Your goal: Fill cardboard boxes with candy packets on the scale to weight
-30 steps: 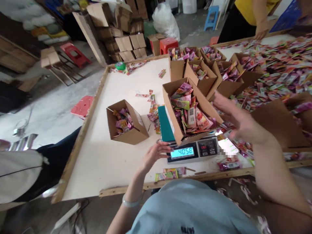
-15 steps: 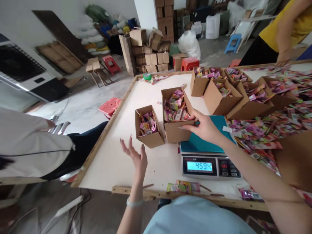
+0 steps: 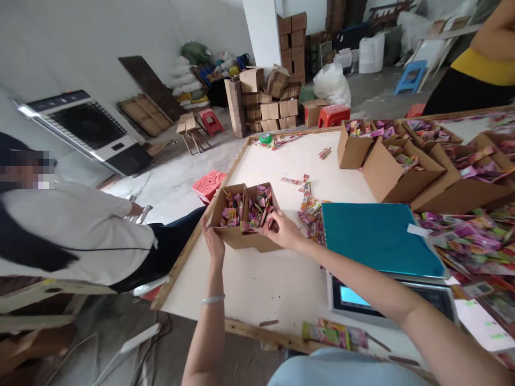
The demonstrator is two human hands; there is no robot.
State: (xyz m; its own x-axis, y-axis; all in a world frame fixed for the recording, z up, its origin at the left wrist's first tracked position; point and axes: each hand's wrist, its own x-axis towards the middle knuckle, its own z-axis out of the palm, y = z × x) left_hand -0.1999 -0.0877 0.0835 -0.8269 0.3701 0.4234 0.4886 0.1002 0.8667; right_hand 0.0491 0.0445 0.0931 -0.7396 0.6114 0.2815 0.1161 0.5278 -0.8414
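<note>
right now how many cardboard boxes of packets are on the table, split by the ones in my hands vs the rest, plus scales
Boxes held between the left hand and right hand: 2
Open boxes at the far right of the table: at least 4
Scale with teal platform: 1
Total: at least 7

White table (image 3: 257,279) — cardboard boxes (image 3: 245,217); teal-topped scale (image 3: 378,238); loose packets (image 3: 309,209).

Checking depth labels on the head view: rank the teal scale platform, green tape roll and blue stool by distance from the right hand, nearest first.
1. Teal scale platform: just right of the right hand, near table edge.
2. Green tape roll: far-left corner of the table.
3. Blue stool: on the floor beyond the table, upper right.
</note>
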